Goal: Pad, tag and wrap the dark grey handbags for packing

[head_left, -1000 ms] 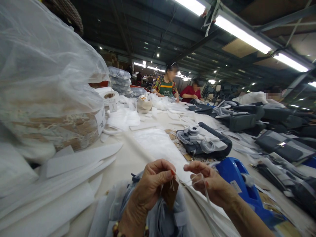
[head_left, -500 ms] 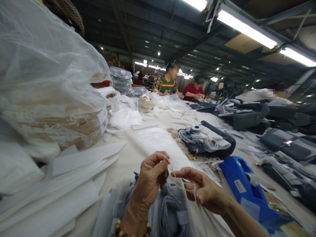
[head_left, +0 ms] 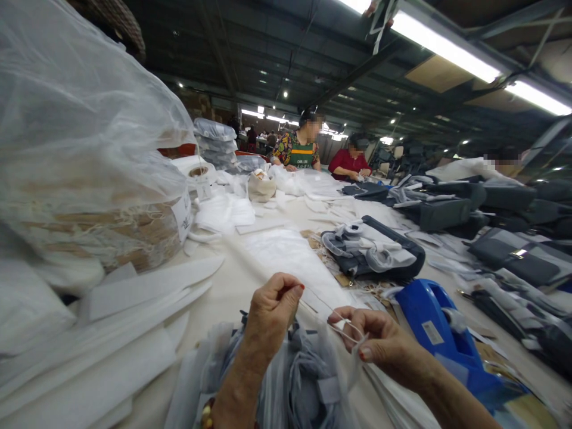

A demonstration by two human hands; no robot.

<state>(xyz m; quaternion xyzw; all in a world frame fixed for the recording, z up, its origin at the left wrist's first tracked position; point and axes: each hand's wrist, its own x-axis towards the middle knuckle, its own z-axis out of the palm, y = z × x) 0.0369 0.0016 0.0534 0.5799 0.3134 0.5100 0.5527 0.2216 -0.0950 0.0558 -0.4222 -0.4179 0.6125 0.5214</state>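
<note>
My left hand [head_left: 273, 310] pinches one end of a thin white string [head_left: 322, 301] between thumb and fingertips. The string runs across to my right hand [head_left: 386, 341], where it loops around the bent fingers and passes by the thumb. Below both hands, close to me, lies a dark grey bag [head_left: 308, 372] with straps wrapped in translucent white sheeting. My left forearm covers part of it. A beaded bracelet [head_left: 208, 412] shows at the left wrist.
A blue tape dispenser [head_left: 431, 325] stands right of my right hand. Another dark bag [head_left: 393, 244] lies beyond it. White sheets [head_left: 111, 351] and a plastic-covered bundle [head_left: 102, 226] fill the left side. Co-workers [head_left: 300, 146] sit across the table.
My hands have moved slightly apart, and the string between them is drawn straighter. The right hand has shifted a little to the right, its fingers more curled.
</note>
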